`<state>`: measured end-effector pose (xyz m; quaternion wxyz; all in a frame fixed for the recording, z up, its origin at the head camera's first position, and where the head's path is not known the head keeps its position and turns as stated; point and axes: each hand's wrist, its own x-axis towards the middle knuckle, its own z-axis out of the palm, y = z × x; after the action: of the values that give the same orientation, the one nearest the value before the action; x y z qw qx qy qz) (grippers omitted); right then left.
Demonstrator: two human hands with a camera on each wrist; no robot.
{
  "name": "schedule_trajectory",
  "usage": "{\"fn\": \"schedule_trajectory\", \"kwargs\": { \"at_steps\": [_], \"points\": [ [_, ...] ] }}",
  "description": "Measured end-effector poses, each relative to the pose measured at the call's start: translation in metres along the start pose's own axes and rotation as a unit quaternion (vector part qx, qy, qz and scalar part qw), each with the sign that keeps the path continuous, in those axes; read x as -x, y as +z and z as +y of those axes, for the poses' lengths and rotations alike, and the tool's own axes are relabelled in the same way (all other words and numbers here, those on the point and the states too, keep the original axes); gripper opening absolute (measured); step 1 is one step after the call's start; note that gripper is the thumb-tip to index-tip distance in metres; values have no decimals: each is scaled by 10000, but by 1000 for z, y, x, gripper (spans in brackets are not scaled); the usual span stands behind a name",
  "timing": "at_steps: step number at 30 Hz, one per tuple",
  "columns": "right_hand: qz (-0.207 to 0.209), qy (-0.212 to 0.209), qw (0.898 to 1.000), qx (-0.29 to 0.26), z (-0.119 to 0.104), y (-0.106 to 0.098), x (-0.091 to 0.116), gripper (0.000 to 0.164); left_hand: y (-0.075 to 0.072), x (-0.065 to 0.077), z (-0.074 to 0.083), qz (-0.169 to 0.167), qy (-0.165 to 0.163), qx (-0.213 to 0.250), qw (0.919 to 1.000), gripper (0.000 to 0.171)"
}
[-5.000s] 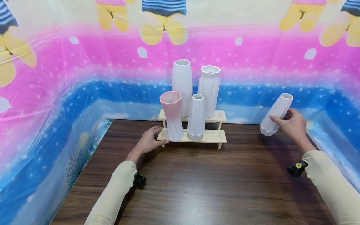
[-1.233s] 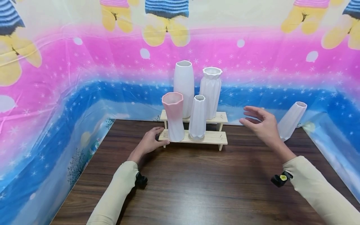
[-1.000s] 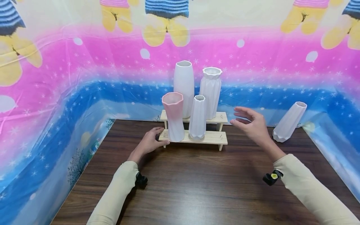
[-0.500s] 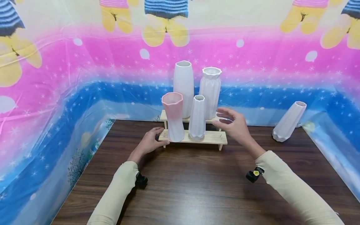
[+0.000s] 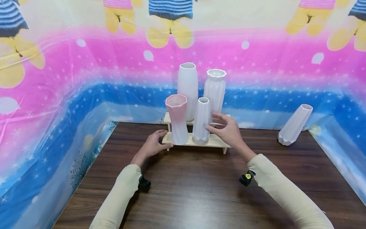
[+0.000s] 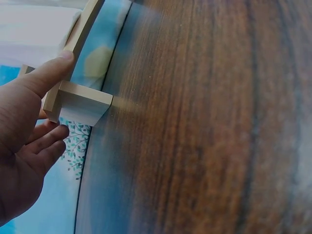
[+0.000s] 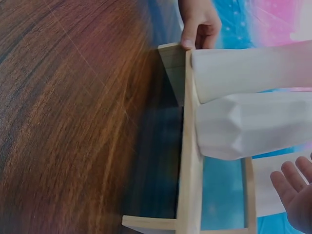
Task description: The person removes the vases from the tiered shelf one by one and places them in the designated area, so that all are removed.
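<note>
Vase [image 5: 201, 122], slim and white, stands on the wooden riser [image 5: 215, 142], lower tier, in the head view; left-wrist, the left hand [image 6: 19, 141] pinches the riser's end; right-wrist, the right hand [image 7: 301, 207] has fingers parted, gripping nothing, and brushing sideways could topple the vase.

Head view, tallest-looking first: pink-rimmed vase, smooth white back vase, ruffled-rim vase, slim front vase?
Smooth white back vase
Pink-rimmed vase and ruffled-rim vase: too close to rank, the latter's base being hidden
Slim front vase
</note>
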<state>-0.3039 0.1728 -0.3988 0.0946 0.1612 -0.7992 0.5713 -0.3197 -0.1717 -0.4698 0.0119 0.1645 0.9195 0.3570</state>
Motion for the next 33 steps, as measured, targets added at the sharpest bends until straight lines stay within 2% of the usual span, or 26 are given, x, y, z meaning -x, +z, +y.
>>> {"fn": "schedule_trajectory", "kwargs": {
  "at_steps": [7,14,25,33],
  "points": [
    [-116,102,9995,293,5,12,-6,76,0,1,0,-34,-3,-34,10000,85],
    [-234,-50,9983,526,8,21,-10,74,0,1,0,-51,-56,0,10000,85],
    [-208,13,9978,625,-1,23,-13,68,-1,0,0,-25,-22,-3,10000,84],
    [-186,96,9976,658,-3,22,-14,70,-1,0,0,-29,-33,9,10000,84]
  ]
}}
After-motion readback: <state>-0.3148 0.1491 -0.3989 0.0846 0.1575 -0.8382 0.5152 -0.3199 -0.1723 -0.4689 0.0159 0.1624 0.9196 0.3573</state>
